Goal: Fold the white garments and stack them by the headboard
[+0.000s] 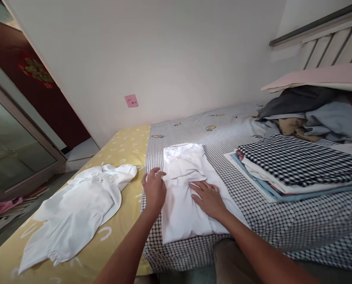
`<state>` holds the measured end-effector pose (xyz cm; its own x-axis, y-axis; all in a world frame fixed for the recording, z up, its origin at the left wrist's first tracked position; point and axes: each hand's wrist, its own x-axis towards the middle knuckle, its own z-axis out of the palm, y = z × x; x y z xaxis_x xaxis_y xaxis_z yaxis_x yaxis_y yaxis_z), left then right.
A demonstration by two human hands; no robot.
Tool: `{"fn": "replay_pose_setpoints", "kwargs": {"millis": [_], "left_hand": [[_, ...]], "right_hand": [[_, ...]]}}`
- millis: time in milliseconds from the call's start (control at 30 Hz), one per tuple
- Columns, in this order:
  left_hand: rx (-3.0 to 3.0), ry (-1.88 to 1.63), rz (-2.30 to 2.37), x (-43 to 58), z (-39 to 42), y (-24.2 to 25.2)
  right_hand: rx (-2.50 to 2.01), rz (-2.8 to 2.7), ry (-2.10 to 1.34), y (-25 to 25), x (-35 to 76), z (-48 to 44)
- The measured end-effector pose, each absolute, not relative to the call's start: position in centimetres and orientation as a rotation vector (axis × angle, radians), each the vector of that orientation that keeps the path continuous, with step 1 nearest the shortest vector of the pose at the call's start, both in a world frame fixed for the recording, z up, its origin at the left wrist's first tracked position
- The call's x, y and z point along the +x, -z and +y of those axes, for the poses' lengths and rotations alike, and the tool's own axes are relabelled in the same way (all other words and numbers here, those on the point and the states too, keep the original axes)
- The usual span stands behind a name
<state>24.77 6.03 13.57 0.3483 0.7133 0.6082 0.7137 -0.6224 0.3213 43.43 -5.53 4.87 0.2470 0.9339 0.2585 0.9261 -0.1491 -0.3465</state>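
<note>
A white shirt point(184, 189) lies partly folded into a long strip on the black-and-white checked sheet point(282, 228). My right hand point(209, 198) rests flat on its middle with the fingers spread. At the shirt's left edge is my left hand point(154, 188), fingers loosely stretched and touching the fabric near the fold. Neither hand grips anything.
A second white garment point(75, 213) lies spread on the yellow sheet point(125, 150) to the left. A stack of folded clothes topped by a checked one point(297, 165) sits at the right, with a loose heap of dark and blue clothes point(317, 110) behind it. A wall stands beyond the bed.
</note>
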Motion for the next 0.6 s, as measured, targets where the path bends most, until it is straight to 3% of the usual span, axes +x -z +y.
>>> {"fn": "replay_pose_setpoints", "kwargs": {"millis": [167, 267, 467, 600], "left_hand": [[-2.859, 0.664, -0.834, 29.2, 2.2, -9.8], [-2.923, 0.443, -0.867, 30.1, 1.4, -6.4], [-2.886, 0.404, -1.002, 30.3, 1.9, -4.5], [-2.854, 0.398, -1.07, 30.8, 1.9, -4.9]], "right_hand": [[-2.079, -1.672, -0.036, -5.0, 43.5, -5.5], [-2.069, -1.671, -0.045, -5.3, 43.4, -5.6], [-2.019, -1.632, -0.165, -5.7, 43.7, -5.2], [-1.63, -1.465, -0.602, -6.6, 47.1, -5.3]]}}
